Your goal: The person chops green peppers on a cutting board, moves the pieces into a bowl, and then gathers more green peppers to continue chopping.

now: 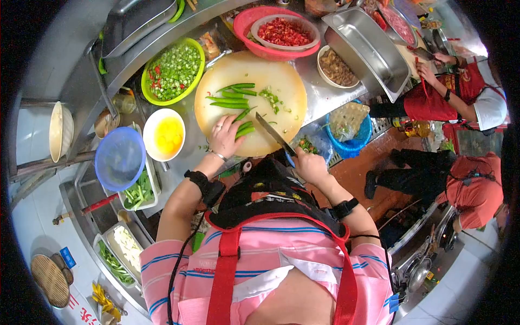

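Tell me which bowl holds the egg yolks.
The round white bowl between the translucent blue plastic basin and the round cream cutting board; only it holds bright yellow yolks.

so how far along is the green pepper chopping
Well along, it seems: chopped peppers already fill the lime-green bowl, and some cut pieces lie on the right of the round board. In hand, the left hand steadies green peppers while the right hand holds the knife beside them. Several long peppers just beyond the left hand look uncut and seem left to do.
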Demonstrator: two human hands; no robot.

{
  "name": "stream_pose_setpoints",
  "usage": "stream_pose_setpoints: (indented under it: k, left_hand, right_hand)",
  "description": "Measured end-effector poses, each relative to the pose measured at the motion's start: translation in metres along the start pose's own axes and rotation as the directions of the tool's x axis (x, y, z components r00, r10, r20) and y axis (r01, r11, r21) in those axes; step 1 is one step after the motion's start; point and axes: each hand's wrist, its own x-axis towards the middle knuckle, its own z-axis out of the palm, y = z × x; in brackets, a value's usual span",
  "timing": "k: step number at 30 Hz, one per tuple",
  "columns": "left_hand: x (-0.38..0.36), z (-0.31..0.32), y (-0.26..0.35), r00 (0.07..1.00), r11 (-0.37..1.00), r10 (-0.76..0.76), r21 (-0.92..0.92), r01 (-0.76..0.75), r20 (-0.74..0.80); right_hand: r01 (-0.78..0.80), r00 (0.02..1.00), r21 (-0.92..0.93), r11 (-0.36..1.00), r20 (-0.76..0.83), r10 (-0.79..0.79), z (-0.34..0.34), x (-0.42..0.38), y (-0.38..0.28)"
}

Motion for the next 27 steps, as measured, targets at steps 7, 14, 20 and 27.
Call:
stream_pose_setpoints:
  k: [7, 14, 20, 27]
  left_hand:
    - [-0.005, 0.006, -0.012, 0.977, 0.987, 0.094, -0.146, -0.066, 0.191]
    - [-0.005, 0.009, -0.020, 0.968, 0.985, 0.122, -0.143, -0.092, 0.218]
    - [0.026, -0.012, -0.006, 0.985, 0.999, 0.031, -0.023, -0.028, 0.169]
    - [0.043, 0.072, 0.051, 0.892, 0.967, -0.016, -0.221, 0.130, 0.453]
  right_hand:
    - [-0.001, 0.997, 0.013, 1.000, -0.075, 0.002, -0.009, 0.008, -0.015]
    - [-0.068, 0.998, -0.008, 0.998, 0.018, 0.068, 0.010, 0.020, -0.022]
    - [-0.093, 0.991, 0.111, 0.990, -0.081, 0.102, -0.010, -0.017, 0.009]
    - [-0.191, 0.885, 0.370, 0.909, -0.335, 0.323, -0.026, -0.047, 0.048]
